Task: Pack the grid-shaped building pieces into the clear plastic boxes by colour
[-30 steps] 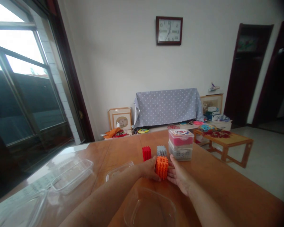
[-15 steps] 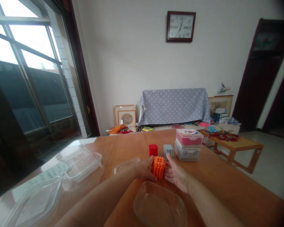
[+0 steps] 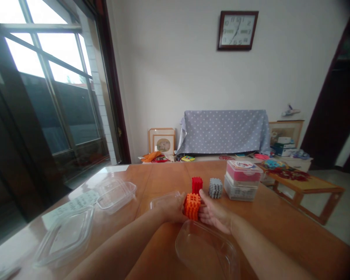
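An orange stack of interlocking grid-like plastic pieces (image 3: 192, 207) stands upright on the table between my two hands. My left hand (image 3: 175, 208) is closed against its left side, the fingertips partly hidden behind it. From the right, my right hand (image 3: 214, 214) presses its fingers to the stack, thumb raised near the top edge. Just behind is a red stack of similar pieces (image 3: 197, 184). A grey stack (image 3: 215, 188) stands to the right of the red one. Close in front of my hands lies a clear plastic container (image 3: 189, 249).
Two stacked plastic boxes (image 3: 242, 181), the upper one with pink contents, stand right of the grey stack. Clear containers (image 3: 116, 196) and a clear lid (image 3: 67, 233) lie on the left over a printed sheet (image 3: 72, 204). Another clear tray (image 3: 160, 200) sits behind my left arm.
The view has turned a little left. Both hands and the orange stack have shifted left relative to the red and grey stacks. The grey stack now shows clear of my right thumb.
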Demonstrator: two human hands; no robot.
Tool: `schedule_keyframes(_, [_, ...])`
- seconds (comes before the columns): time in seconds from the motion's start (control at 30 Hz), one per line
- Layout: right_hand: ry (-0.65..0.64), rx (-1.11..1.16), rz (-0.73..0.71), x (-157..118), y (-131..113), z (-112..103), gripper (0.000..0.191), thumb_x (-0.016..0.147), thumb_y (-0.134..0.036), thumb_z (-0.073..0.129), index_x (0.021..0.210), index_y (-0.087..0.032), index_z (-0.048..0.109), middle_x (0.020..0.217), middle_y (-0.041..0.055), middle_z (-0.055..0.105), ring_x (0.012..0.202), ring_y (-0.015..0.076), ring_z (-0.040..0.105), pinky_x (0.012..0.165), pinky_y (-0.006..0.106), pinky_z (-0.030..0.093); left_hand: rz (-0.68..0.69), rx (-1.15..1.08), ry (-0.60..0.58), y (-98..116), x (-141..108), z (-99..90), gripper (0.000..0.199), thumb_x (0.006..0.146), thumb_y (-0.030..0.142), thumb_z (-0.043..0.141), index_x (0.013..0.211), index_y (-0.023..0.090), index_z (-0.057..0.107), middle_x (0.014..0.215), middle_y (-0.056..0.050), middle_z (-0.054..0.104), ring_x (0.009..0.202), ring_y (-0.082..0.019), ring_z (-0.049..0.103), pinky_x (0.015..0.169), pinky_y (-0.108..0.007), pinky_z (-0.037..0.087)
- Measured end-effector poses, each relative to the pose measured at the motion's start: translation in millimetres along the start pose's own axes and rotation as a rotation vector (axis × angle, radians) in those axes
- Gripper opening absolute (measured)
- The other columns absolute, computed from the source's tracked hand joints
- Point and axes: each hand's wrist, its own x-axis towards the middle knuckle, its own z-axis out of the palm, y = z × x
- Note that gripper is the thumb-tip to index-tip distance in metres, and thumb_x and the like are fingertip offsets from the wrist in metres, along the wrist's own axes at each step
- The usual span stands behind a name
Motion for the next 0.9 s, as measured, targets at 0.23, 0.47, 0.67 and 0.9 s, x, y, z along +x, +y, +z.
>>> schedule_keyframes(0.23, [-0.120, -0.104, 0.003, 2.8, -8.6, 20.7, 0.068, 0.089, -0.073, 0.048, 0.125, -0.017, 0.064, 0.118, 0.0170, 0.073, 0.119, 0.0241, 0.065, 0.118, 0.043, 0.027, -0.045, 0.172, 0.089, -7.7, -21.2, 3.1, 0.075, 0.051, 0.071, 0.080, 0.104, 0.023, 0.055, 0.088, -0.006, 0.065, 0.080, -0.028, 0.064, 0.071, -0.034, 0.045])
schedule_keyframes(0.47, [-0.262, -0.170, -0.107, 4.5, -12.3, 42.3, 0.058, 0.093, -0.065, 0.049, 0.118, -0.016, 0.068, 0.106, 0.0118, 0.077, 0.106, 0.0243, 0.071, 0.111, 0.046, 0.041, -0.036, -0.037, 0.080, -15.5, -41.5, -1.3, 0.074, 0.055, 0.046, 0.084, 0.118, 0.023, 0.052, 0.102, -0.006, 0.067, 0.092, -0.027, 0.064, 0.079, -0.033, 0.047])
schedule_keyframes(0.67, [-0.359, -0.246, -0.099, 5.6, -17.8, 56.4, 0.060, 0.094, -0.065, 0.048, 0.117, -0.014, 0.070, 0.110, 0.0140, 0.076, 0.106, 0.0256, 0.071, 0.107, 0.046, 0.045, -0.069, -0.111, 0.084, -23.9, -62.0, -3.8, 0.083, 0.056, 0.040, 0.084, 0.129, 0.022, 0.049, 0.112, -0.008, 0.066, 0.105, -0.029, 0.062, 0.088, -0.033, 0.047])
schedule_keyframes(0.9, [-0.421, -0.219, -0.058, 6.1, -20.5, 76.2, 0.047, 0.090, -0.053, 0.064, 0.121, -0.017, 0.069, 0.110, 0.0118, 0.076, 0.111, 0.0259, 0.069, 0.107, 0.049, 0.045, -0.070, -0.057, 0.128, -33.7, -88.0, -5.7, 0.075, 0.059, 0.037, 0.082, 0.126, 0.024, 0.049, 0.109, -0.004, 0.066, 0.095, -0.025, 0.063, 0.081, -0.032, 0.048])
